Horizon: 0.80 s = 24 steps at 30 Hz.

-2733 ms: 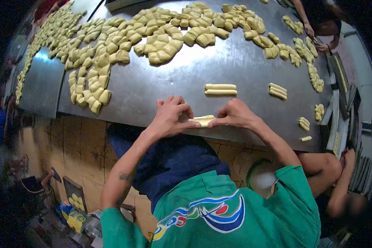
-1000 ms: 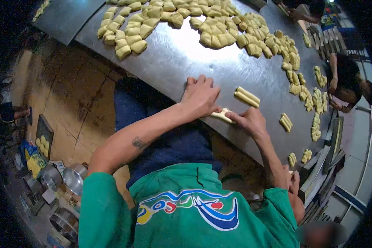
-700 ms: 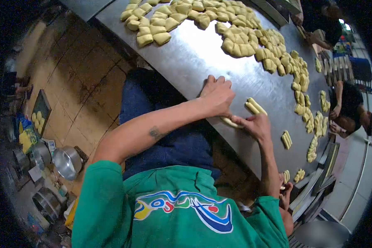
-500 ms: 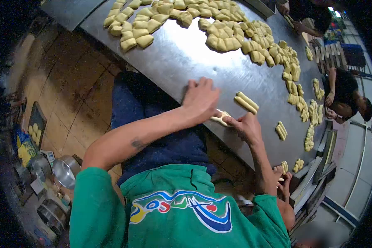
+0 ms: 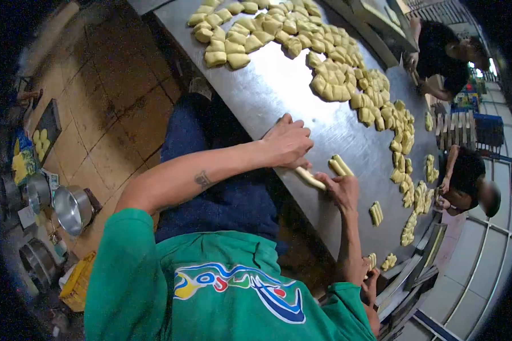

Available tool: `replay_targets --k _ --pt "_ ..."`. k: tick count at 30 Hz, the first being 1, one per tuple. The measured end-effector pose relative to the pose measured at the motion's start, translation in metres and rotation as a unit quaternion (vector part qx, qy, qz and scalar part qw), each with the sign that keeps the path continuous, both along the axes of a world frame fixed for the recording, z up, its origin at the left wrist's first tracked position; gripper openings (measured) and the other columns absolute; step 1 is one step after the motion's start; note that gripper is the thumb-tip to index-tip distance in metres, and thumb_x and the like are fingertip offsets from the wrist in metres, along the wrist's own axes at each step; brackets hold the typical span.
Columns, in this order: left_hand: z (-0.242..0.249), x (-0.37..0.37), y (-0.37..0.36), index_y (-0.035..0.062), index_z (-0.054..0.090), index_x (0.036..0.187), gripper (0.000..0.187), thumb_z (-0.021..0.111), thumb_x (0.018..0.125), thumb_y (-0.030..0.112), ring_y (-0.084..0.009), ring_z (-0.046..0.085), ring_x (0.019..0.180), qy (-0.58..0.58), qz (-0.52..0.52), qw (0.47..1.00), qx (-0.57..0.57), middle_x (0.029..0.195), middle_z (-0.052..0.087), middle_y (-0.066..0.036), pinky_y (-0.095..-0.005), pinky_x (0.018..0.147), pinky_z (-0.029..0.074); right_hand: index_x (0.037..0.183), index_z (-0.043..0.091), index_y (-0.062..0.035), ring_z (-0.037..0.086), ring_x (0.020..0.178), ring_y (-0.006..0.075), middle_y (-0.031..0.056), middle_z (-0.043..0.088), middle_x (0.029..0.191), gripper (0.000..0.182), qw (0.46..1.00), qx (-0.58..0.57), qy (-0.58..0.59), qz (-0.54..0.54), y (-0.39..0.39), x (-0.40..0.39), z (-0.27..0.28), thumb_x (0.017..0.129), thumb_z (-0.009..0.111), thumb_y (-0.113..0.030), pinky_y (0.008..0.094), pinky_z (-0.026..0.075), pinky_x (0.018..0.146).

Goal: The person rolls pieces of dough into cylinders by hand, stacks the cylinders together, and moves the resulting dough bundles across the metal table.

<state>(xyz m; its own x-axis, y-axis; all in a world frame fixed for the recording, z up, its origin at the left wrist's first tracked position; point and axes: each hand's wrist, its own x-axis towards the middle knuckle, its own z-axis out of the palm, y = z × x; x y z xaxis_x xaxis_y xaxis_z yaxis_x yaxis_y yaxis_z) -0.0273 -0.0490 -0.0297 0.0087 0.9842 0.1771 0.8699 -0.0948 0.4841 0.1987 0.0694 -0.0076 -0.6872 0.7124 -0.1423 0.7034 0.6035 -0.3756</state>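
Left hand [image 5: 288, 141], one: fingers curled in, closed on the left end of a dough roll. Right hand [image 5: 342, 190], one: thumb and bent fingers closed on the right end. Dough roll [image 5: 310, 178], one: slim, pale, stretched between them at the near edge of the metal counter [image 5: 267, 96]. Paired rolls [image 5: 340, 166]: just beyond the right hand. Smaller rolls [image 5: 376, 213]: grouped farther right. Dough pieces [image 5: 331, 84], many: massed across the far side. Co-worker's hand [image 5: 370, 287]: near the counter's right end.

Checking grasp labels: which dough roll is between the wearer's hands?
Single roll reaching from left hand to right hand, by the table edge; the pair and trio lie outside them.
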Motion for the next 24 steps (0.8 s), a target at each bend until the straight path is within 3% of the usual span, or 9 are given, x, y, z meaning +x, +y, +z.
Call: replay_targets --k 1,4,5,6,9,13,19,21,24 --pt "0.009 -0.004 0.001 0.0148 0.064 0.075 0.047 0.071 0.07 0.061 -0.0237 0.054 0.094 0.005 0.007 1.0 0.008 0.084 0.058 -0.004 -0.0444 0.083 0.035 0.086 0.076 0.0002 0.07 0.092 0.0227 0.0137 0.07 0.109 0.065 0.998 -0.052 -0.044 -0.013 0.004 0.0 0.003 0.067 0.078 -0.062 0.0324 0.053 0.08" --pt "0.023 -0.007 0.001 0.0116 0.071 0.077 0.048 0.071 0.069 0.059 -0.0237 0.059 0.097 -0.011 -0.024 0.996 -0.091 0.086 0.065 -0.006 -0.0425 0.084 0.038 0.089 0.076 0.0008 0.07 0.091 0.0244 0.0142 0.071 0.108 0.073 0.994 -0.052 -0.096 -0.002 0.005 -0.001 0.006 0.064 0.076 -0.068 0.035 0.053 0.08" --pt "0.022 -0.006 0.004 0.0108 0.071 0.075 0.049 0.072 0.069 0.059 -0.0238 0.059 0.097 -0.001 -0.02 0.995 -0.095 0.085 0.065 -0.006 -0.0422 0.084 0.039 0.085 0.076 0.0014 0.071 0.08 0.0261 0.0146 0.073 0.088 0.076 0.997 0.037 -0.034 0.058 0.0 -0.001 0.003 0.063 0.074 -0.071 0.0366 0.054 0.075" --pt "0.02 -0.004 0.005 0.01 0.07 0.074 0.049 0.072 0.068 0.059 -0.024 0.059 0.098 0.011 -0.019 0.995 -0.1 0.084 0.066 -0.007 -0.0418 0.085 0.039 0.085 0.076 0.0014 0.071 0.08 0.0261 0.0146 0.073 0.088 0.076 0.997 0.033 -0.037 0.059 -0.004 -0.007 0.007 0.063 0.074 -0.071 0.0366 0.054 0.075" --pt "0.014 0.001 0.008 0.0084 0.07 0.081 0.049 0.073 0.069 0.056 -0.0244 0.059 0.1 0.002 0.002 0.995 -0.096 0.088 0.065 -0.009 -0.0419 0.086 0.039 0.074 0.075 0.0013 0.066 0.061 0.0248 0.0112 0.067 0.064 0.073 0.977 -0.017 -0.209 -0.05 -0.01 -0.03 0.028 0.065 0.073 -0.072 0.0374 0.051 0.063" --pt "0.007 0.008 -0.006 0.0085 0.065 0.095 0.048 0.075 0.072 0.049 -0.0243 0.057 0.103 0.004 0.039 0.999 -0.017 0.096 0.064 -0.008 -0.0432 0.086 0.038 0.069 0.073 0.0008 0.062 0.054 0.0234 0.0101 0.063 0.057 0.07 0.987 -0.095 -0.113 -0.058 0.009 -0.001 0.008 0.067 0.073 -0.069 0.0368 0.048 0.058" --pt "0.008 0.006 -0.008 0.0105 0.063 0.087 0.042 0.073 0.074 0.049 -0.0251 0.057 0.098 -0.054 0.039 0.998 -0.016 0.091 0.062 -0.007 -0.0426 0.087 0.037 0.064 0.071 -0.001 0.059 0.051 0.0212 0.0089 0.059 0.051 0.063 0.989 -0.051 -0.108 -0.086 -0.005 -0.004 0.021 0.071 0.074 -0.064 0.0337 0.046 0.055" --pt "0.009 0.006 -0.005 0.0122 0.061 0.084 0.043 0.07 0.075 0.054 -0.0245 0.055 0.097 -0.05 0.041 0.998 -0.008 0.089 0.06 -0.005 -0.0421 0.086 0.037 0.058 0.065 0.0026 0.047 0.046 0.0092 0.0018 0.05 0.046 0.052 0.986 -0.116 -0.056 -0.107 -0.006 -0.002 0.023 0.076 0.079 -0.045 0.0315 0.038 0.045" --pt "-0.002 0.015 -0.008 0.0139 0.06 0.083 0.046 0.066 0.077 0.059 -0.0242 0.054 0.095 -0.018 0.074 0.997 0.029 0.088 0.058 -0.004 -0.041 0.085 0.036 0.058 0.064 0.0023 0.045 0.044 0.0108 0.0041 0.05 0.045 0.053 0.992 -0.06 0.049 -0.099 -0.02 0.011 0.009 0.076 0.078 -0.045 0.0337 0.036 0.044"
